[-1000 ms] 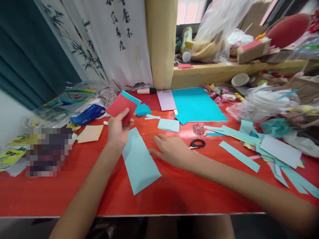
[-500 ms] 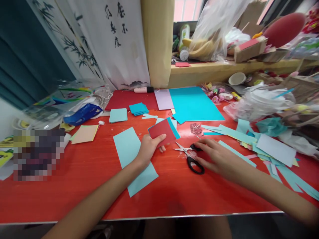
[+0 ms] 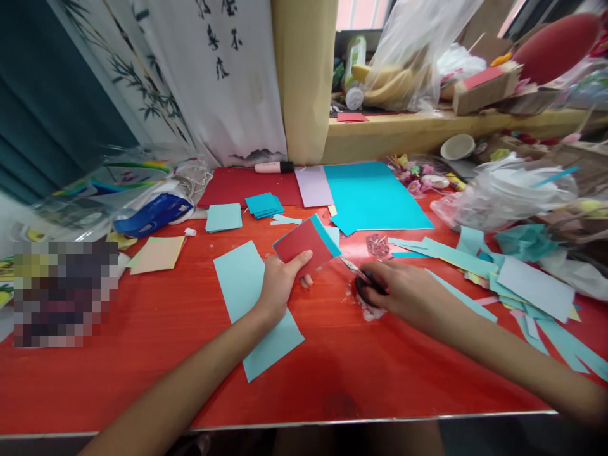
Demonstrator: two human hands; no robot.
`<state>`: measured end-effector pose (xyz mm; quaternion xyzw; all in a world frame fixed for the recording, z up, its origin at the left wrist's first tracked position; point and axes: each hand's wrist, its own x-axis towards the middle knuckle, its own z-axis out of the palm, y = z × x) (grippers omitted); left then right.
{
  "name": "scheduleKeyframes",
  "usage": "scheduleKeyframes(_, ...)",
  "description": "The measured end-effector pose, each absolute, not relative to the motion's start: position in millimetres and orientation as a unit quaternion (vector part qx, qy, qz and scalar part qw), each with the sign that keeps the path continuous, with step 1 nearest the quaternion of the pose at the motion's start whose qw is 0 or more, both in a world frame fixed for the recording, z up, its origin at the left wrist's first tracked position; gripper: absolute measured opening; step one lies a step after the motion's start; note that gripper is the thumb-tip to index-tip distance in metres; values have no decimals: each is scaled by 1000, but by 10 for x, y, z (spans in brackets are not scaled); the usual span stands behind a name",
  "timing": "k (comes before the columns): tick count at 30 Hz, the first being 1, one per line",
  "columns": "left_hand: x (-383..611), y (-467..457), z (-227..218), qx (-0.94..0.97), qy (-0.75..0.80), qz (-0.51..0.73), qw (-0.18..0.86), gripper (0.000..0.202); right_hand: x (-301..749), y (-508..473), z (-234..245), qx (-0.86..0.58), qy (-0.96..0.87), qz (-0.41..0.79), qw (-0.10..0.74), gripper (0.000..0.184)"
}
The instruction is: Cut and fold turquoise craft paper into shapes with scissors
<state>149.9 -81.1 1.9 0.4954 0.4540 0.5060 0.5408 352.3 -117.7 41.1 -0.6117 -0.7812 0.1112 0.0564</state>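
My left hand point(image 3: 280, 282) pinches a small dark red card point(image 3: 304, 246) with a turquoise piece behind it, held just above the red table point(image 3: 142, 329). My right hand point(image 3: 403, 291) is closed over the black-handled scissors point(image 3: 363, 278) on the table, their blades pointing up-left toward the card. A long pale blue paper strip point(image 3: 247, 297) lies under my left wrist.
A large turquoise sheet point(image 3: 370, 196), a lilac sheet point(image 3: 316, 187) and a dark red sheet point(image 3: 237, 187) lie at the back. Small turquoise squares point(image 3: 263, 204), pale blue offcuts point(image 3: 522, 285), pink pins point(image 3: 377, 246) and plastic bags point(image 3: 503, 190) crowd the right. A cluttered ledge point(image 3: 427, 120) runs behind.
My left hand brought the red card from the back left to the table's middle. My right hand reached the scissors and closed over their handles.
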Motion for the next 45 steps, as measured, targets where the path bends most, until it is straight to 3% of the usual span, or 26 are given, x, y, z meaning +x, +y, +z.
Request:
scheduleKeyframes(5, 1498, -809, 52, 480, 451, 524, 539, 29, 3575, -837, 328, -554, -676, 348, 339, 32)
scheduleKeyframes(7, 1500, -809, 69, 480, 459, 532, 526, 31, 3588, -808, 290, -520, -637, 419, 385, 36)
scheduleKeyframes(19, 1479, -791, 143, 474, 464, 584, 468, 28, 3563, -1106, 409, -504, -605, 579, 213, 48)
scheduleKeyframes(29, 1579, -994, 186, 519, 476, 517, 486, 41, 3480, -1209, 384, -480, -592, 602, 236, 51)
scheduleKeyframes(45, 1600, -990, 268, 504, 446, 520, 526, 19, 3402, -1252, 345, -517, -588, 564, 262, 36)
